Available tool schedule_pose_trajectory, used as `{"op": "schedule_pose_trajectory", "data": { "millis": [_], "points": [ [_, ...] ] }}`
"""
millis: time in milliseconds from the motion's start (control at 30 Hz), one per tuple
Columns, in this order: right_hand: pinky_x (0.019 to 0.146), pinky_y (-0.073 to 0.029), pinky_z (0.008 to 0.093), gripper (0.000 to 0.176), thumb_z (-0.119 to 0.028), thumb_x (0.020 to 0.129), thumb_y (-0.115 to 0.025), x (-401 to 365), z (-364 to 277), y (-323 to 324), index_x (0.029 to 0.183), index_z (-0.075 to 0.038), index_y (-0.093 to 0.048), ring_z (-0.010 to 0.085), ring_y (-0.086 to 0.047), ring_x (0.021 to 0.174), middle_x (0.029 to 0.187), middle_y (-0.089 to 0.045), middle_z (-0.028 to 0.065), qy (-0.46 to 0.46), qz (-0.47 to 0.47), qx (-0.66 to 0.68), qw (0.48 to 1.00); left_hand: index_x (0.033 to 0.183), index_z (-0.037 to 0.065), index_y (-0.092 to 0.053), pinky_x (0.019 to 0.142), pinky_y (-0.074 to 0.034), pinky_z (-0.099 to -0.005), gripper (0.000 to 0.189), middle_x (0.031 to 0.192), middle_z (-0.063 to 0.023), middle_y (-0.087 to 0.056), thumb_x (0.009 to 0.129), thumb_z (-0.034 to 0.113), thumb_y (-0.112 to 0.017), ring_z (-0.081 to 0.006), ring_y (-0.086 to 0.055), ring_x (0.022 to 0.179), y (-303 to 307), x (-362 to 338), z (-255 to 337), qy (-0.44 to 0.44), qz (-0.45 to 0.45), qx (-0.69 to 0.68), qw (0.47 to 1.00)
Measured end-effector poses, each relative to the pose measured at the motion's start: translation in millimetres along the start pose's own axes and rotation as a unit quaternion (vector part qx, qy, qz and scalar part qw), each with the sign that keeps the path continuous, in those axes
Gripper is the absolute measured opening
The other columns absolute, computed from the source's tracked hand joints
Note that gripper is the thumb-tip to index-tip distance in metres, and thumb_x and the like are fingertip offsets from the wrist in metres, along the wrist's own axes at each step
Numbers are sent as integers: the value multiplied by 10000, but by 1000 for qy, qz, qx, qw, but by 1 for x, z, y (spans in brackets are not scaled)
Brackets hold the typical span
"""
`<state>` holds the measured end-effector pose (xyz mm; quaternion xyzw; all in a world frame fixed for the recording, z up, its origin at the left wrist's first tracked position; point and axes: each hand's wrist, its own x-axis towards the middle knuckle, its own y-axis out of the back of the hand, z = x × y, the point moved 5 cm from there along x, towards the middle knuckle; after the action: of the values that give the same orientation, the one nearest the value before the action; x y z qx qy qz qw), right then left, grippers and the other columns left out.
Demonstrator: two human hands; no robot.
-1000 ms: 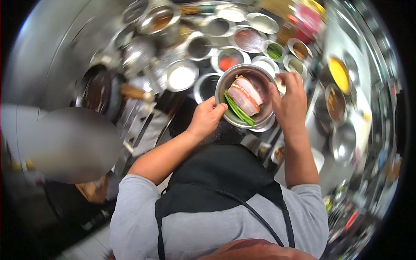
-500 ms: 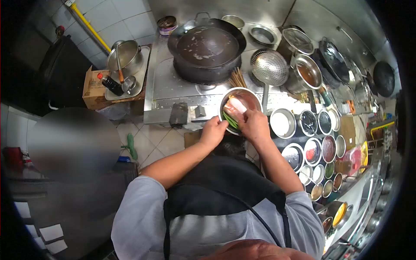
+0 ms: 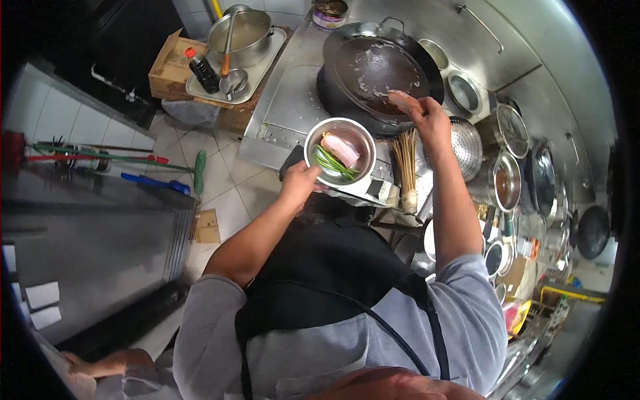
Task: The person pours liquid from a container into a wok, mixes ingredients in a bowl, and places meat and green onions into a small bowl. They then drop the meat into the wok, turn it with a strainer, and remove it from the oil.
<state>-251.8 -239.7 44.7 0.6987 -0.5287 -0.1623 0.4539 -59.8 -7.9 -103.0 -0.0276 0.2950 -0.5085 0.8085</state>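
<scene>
My left hand (image 3: 299, 184) is closed on the near left rim of a metal bowl (image 3: 364, 145), held tilted toward me in front of the stove. Inside it lie a pale pink piece of raw meat (image 3: 341, 149) and some green scallion lengths (image 3: 331, 163). Out to the right, my right hand (image 3: 432, 123) pinches another piece of raw meat (image 3: 404, 103) over the near right edge of a large black wok (image 3: 360, 67). Dark liquid with pale floating bits fills the wok. Just below that hand is a bamboo wok brush (image 3: 405, 167).
A perforated strainer (image 3: 466, 148) and several pots stand to the right. At left, a tray (image 3: 275, 50) carries a pot (image 3: 250, 41), a ladle (image 3: 234, 81) and a dark bottle (image 3: 203, 75). Another person's arm (image 3: 110, 365) shows at lower left.
My right hand has left the bowl and moved up and right to the wok with a piece of meat. The bowl stays in my left hand. The whole view has turned leftward.
</scene>
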Motion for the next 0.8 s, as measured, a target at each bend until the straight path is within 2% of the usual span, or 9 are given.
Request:
{"op": "schedule_pose_trajectory", "data": {
  "millis": [100,167,333,400,500,633,700,767,800],
  "points": [
    [782,-462,395,267,-216,784,-606,32,29,-27,963,-19,-598,356,-604,880,912,-626,197,75,-41,-47,995,1038,-42,-531,694,-556,-330,227,945,-112,-608,860,92,-490,-192,-629,806,7,-4,1,-9,49,-2,999],
    [810,-458,392,281,-214,781,-605,40,37,-46,983,-19,-596,360,-594,927,956,-624,206,47,-112,-33,992,1015,-46,-544,668,-549,-319,225,914,-108,-613,842,90,-496,-183,-627,782,16,-4,-8,-21,83,4,996],
    [851,-457,392,320,-184,771,-599,69,86,-73,1000,37,-578,347,-588,982,1036,-607,234,-51,-103,-40,993,990,-45,-554,643,-542,-306,211,891,-104,-618,838,90,-501,-174,-625,777,11,-15,-8,-26,111,-45,992],
    [832,-463,430,308,-152,775,-569,91,132,-84,1008,48,-551,369,-594,945,1018,-603,240,-43,-138,-210,967,992,-41,-551,655,-540,-305,202,915,-106,-617,849,93,-498,-176,-625,797,9,-20,-7,-6,131,-46,990],
    [768,-476,456,294,-125,788,-534,98,131,-30,1029,41,-513,405,-590,874,995,-582,228,-50,32,-225,973,989,-35,-553,669,-537,-301,199,936,-107,-615,850,97,-498,-173,-622,800,9,-21,-9,-25,120,-49,991],
    [743,-485,422,258,-136,807,-560,65,64,30,1020,8,-547,362,-612,855,977,-604,195,33,85,-206,974,1017,-28,-554,674,-529,-289,227,935,-93,-616,851,120,-508,-147,-610,807,14,-16,-13,-25,106,-49,993],
    [754,-486,381,209,-135,805,-592,31,28,35,978,-19,-601,314,-628,856,947,-634,171,11,31,-7,999,1052,-20,-544,682,-517,-281,233,963,-90,-612,864,109,-498,-151,-612,813,8,-21,4,-20,104,-21,994],
    [760,-478,306,177,-90,810,-579,-11,-18,8,972,-43,-633,216,-641,858,880,-660,130,27,-76,37,996,1018,1,-577,642,-501,-271,226,890,-64,-622,846,140,-527,-126,-598,775,7,-20,8,-36,107,18,993],
    [759,-484,314,176,-90,805,-580,-32,-38,-13,968,-50,-634,227,-641,855,908,-657,130,34,-118,29,992,1018,1,-577,642,-501,-271,226,890,-64,-622,846,140,-527,-126,-598,775,10,-17,2,-35,100,21,994]
  ]
}}
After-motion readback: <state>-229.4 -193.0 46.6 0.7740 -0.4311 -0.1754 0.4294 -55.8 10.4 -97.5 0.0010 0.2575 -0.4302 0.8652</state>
